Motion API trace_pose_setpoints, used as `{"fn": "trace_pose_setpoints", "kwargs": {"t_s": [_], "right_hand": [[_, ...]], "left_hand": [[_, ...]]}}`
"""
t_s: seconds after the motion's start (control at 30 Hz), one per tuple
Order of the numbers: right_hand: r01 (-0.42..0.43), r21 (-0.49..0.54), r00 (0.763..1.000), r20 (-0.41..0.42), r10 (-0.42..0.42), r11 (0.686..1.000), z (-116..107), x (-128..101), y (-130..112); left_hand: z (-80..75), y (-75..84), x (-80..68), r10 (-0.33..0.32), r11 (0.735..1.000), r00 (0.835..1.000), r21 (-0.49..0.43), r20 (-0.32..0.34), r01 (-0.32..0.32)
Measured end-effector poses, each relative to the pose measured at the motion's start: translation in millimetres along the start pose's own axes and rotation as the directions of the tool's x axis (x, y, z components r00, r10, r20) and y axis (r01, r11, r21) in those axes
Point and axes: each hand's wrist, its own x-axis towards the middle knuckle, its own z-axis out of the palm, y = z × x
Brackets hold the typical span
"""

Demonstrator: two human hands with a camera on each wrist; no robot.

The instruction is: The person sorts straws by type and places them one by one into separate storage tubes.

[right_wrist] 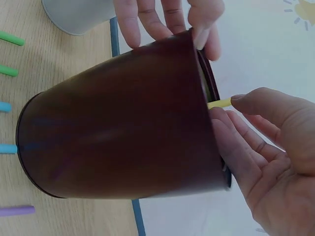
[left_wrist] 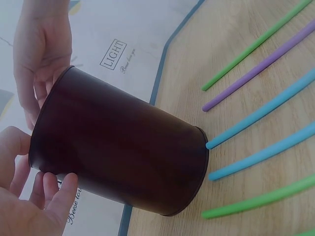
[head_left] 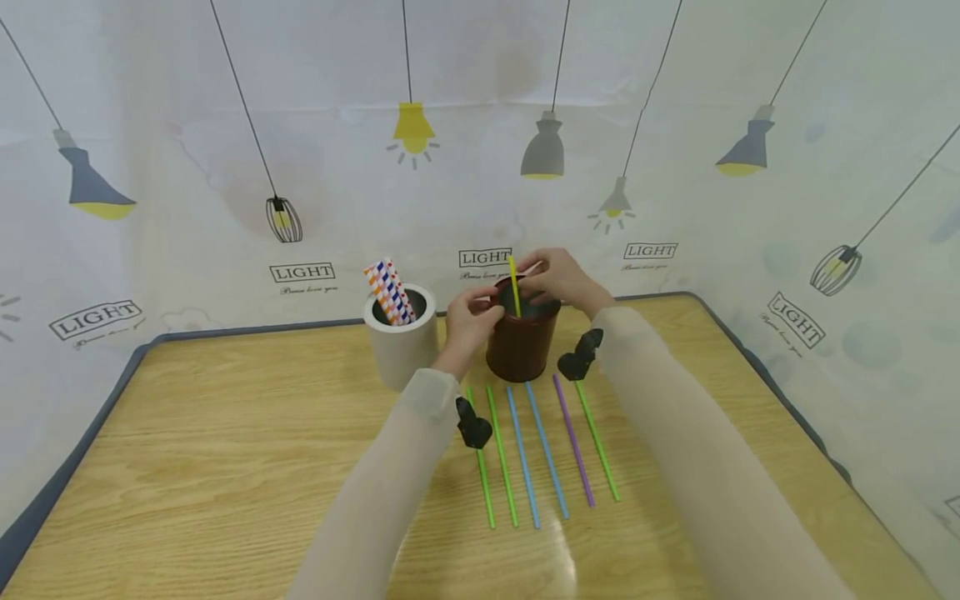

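Observation:
A dark brown cylindrical bin (head_left: 521,350) stands upright on the table, its inside mostly hidden. At its rim, my left hand (head_left: 467,327) holds the near left side, thumb and fingers on either side of the edge. My right hand (head_left: 561,277) is over the mouth, pinching a yellow straw (head_left: 515,287) whose lower part goes down into the bin. In the right wrist view, the thumb presses on this yellow straw (right_wrist: 219,103) just outside the rim, with the other fingers partly inside the opening.
Left of the bin stands a white pot (head_left: 405,354) holding several patterned straws (head_left: 388,292). In front lie green straws (head_left: 502,454), blue straws (head_left: 522,457) and a purple straw (head_left: 573,442) side by side. A lamp-printed curtain (head_left: 487,192) hangs behind the table.

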Motion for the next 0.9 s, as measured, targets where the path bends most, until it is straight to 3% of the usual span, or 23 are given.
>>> {"fn": "trace_pose_setpoints", "kwargs": {"t_s": [0.5, 0.9], "right_hand": [[0.007, 0.018, 0.998, 0.061, -0.008, 1.000, -22, -22, -1], [0.006, 0.023, 0.997, 0.077, -0.008, 1.000, -36, -38, 15]], "left_hand": [[2.0, -1.4, 0.6, -0.008, 1.000, 1.000, 0.008, -0.005, 0.008], [0.0, -1.7, -0.2, -0.003, 1.000, 1.000, 0.008, 0.005, 0.002]]}}
